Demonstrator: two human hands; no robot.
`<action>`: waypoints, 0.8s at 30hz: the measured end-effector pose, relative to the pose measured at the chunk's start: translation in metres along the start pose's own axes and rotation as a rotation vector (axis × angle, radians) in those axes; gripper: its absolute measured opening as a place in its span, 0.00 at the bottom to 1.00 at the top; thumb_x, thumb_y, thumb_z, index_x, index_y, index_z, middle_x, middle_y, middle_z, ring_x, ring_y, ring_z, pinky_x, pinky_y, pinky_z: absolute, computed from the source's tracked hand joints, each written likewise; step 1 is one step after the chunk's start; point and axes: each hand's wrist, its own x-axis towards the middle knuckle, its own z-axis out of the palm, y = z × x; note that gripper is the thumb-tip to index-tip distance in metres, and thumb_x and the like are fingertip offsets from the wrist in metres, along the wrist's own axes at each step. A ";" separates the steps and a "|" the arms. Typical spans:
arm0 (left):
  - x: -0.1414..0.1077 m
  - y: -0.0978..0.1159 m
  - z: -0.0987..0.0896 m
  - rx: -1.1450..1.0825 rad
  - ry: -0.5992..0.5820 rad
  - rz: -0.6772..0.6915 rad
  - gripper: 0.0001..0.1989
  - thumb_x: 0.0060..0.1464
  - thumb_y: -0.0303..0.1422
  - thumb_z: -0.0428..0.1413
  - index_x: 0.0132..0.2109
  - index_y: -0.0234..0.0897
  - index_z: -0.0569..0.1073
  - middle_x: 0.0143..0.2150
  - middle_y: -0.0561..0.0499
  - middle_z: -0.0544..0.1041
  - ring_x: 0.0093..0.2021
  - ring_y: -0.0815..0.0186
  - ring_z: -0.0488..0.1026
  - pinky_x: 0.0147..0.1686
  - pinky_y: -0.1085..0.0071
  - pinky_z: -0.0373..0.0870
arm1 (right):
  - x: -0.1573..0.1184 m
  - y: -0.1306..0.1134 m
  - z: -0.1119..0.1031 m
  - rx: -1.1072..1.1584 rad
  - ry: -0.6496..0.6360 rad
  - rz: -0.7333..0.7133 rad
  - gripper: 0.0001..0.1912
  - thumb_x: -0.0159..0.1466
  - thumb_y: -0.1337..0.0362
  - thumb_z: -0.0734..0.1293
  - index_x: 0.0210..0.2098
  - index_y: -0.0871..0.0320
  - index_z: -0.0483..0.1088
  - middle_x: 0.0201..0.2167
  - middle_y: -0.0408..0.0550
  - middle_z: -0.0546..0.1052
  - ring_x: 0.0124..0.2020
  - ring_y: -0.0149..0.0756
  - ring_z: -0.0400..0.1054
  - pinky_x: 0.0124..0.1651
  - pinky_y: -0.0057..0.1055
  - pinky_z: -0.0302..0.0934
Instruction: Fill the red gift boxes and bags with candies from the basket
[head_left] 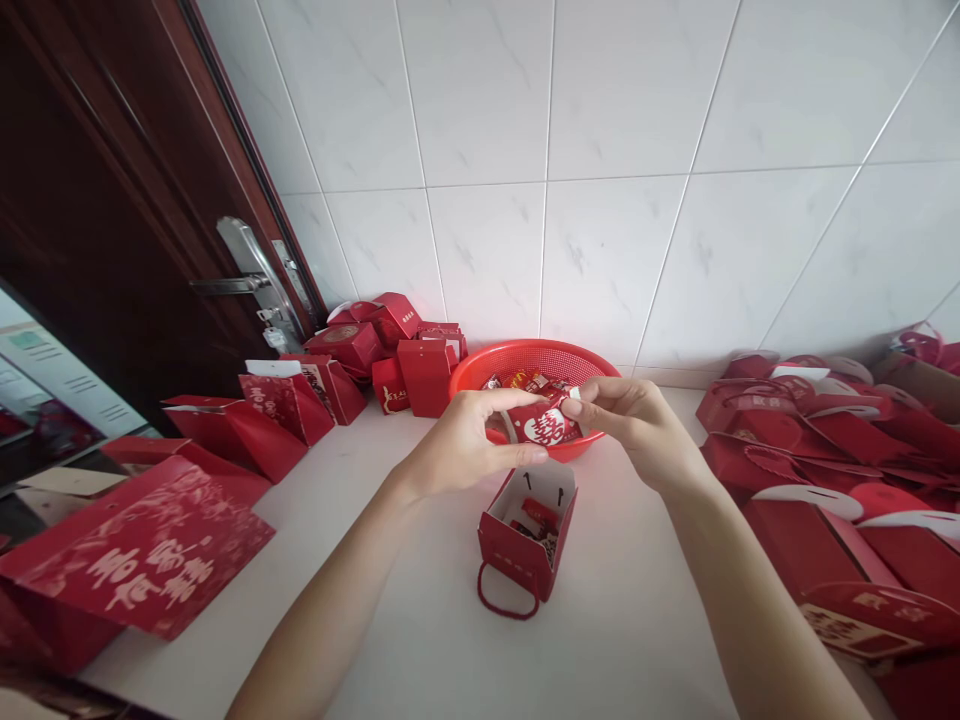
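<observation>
A red packet (546, 424) printed with a white double-happiness sign is held up between my two hands. My left hand (466, 436) is closed around its left side, thumb below and fingers on top. With thumb and fingertips, my right hand (630, 420) pinches its right end, where a white bit shows. Just below stands an open red gift box (517, 560) with a red cord handle and some small wrapped pieces inside. Behind the packet is a red plastic basket (469, 372) holding wrapped sweets (525, 381), partly hidden by my hands.
Several red gift boxes (429, 378) stand along the left, with a large printed one (172, 560) near the front. More red boxes (885, 560) are piled on the right. A tiled wall (487, 260) backs the white table (420, 640); a dark door (135, 180) is at the left.
</observation>
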 end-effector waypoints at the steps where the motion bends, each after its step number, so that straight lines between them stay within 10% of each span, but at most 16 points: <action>1: 0.000 0.001 -0.001 0.005 -0.009 0.004 0.28 0.47 0.37 0.70 0.56 0.38 0.78 0.57 0.44 0.79 0.57 0.50 0.75 0.59 0.55 0.71 | 0.000 0.001 0.000 0.013 -0.010 0.007 0.20 0.56 0.50 0.77 0.23 0.58 0.71 0.23 0.41 0.71 0.26 0.29 0.62 0.34 0.29 0.59; 24: 0.000 -0.005 0.005 0.011 0.025 0.071 0.28 0.52 0.42 0.67 0.59 0.45 0.73 0.47 0.48 0.79 0.50 0.58 0.77 0.46 0.64 0.78 | 0.000 0.005 0.008 -0.030 0.038 -0.012 0.20 0.61 0.50 0.73 0.25 0.60 0.70 0.22 0.39 0.67 0.25 0.26 0.58 0.30 0.26 0.55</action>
